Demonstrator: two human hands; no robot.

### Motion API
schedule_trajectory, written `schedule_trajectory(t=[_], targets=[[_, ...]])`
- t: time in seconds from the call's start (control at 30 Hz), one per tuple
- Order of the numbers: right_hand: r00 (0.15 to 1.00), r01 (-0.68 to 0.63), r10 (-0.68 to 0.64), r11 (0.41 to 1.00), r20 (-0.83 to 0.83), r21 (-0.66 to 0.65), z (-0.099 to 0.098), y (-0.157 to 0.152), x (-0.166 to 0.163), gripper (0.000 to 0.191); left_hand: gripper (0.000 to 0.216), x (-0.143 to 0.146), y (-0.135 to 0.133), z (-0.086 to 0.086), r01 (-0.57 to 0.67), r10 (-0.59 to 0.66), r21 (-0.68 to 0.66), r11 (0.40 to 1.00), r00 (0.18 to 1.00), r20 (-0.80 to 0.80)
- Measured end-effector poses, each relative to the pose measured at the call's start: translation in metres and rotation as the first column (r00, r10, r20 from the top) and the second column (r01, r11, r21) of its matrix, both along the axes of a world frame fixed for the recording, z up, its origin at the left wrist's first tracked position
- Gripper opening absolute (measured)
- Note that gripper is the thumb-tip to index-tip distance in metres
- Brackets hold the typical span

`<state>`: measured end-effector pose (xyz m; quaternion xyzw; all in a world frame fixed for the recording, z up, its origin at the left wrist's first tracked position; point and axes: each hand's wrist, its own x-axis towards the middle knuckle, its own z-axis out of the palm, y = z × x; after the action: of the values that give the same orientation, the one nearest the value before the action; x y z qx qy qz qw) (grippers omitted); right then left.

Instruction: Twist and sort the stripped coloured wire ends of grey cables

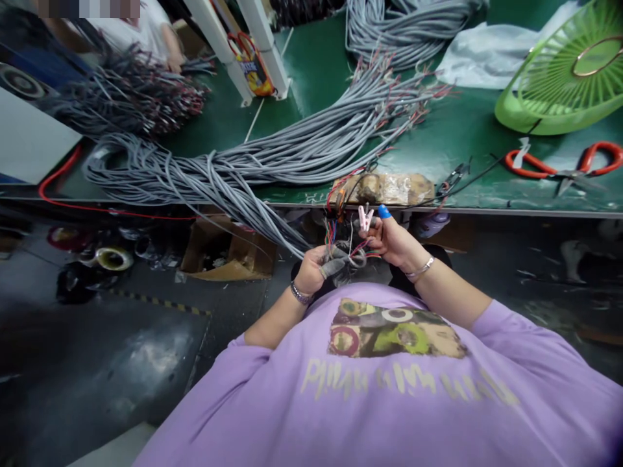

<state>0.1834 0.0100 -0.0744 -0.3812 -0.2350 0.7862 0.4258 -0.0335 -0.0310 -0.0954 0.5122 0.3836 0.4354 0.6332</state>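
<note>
Holding wires (360,248), two hands (396,242), one pink clip (365,219)

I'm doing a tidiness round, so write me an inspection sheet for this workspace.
Surface: green tabletop, partly covered by cables.
Job's things: thin coloured wires; pink clip.
Clutter: red-handled scissors, open; green fan; white plastic bag.
Hands: left hand pinches wires; right hand curls beside them, blue cover on its thumb tip.
Cables: grey cable bundle lies along the tabletop, part hanging over the edge toward the left hand.
Surroundings: open cardboard box below; another person at upper left.
</note>
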Motion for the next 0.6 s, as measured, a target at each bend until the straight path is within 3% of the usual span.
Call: schedule_trajectory(t=[0.13,0.3,0.47,0.6], targets=[[0.991,0.088,-0.1,0.987,0.087,0.138,0.0,0.007,-0.003,0.06,0.039,0.015,0.018,0.005,-0.023,0.023,0.008,1.0,1.0,0.007],[0.915,0.297,-0.355,0.915,0.193,0.273,-0.006,0.003,-0.012,0.061,0.041,0.03,0.034,0.012,-0.031,0.031,-0.004,1.0,0.998,0.056],[0.983,0.157,-0.166,0.982,0.082,0.104,-0.013,0.009,-0.015,0.06,0.044,0.037,0.041,0.011,0.014,-0.013,-0.013,1.0,0.998,0.067],[0.984,0.178,-0.179,0.981,-0.001,0.07,-0.015,0.015,-0.016,0.06,0.044,0.039,0.043,0.01,0.037,-0.036,-0.009,0.999,0.998,0.045]])
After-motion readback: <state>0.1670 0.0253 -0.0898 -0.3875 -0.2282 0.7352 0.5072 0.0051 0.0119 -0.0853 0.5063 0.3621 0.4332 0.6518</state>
